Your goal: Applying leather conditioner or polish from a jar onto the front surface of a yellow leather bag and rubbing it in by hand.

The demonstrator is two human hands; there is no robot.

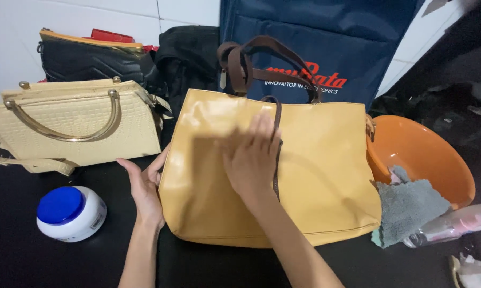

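A large mustard-yellow glossy tote bag with brown handles lies flat on the black surface in front of me. My right hand rests flat on the bag's front, fingers spread, next to a brown strap. My left hand is open, palm against the bag's left edge. Neither hand holds anything.
A cream handbag with a gold handle lies at left, a black quilted bag behind it. A white jar with a blue lid sits front left. An orange bowl, grey cloth and bottle are at right. A navy bag stands behind.
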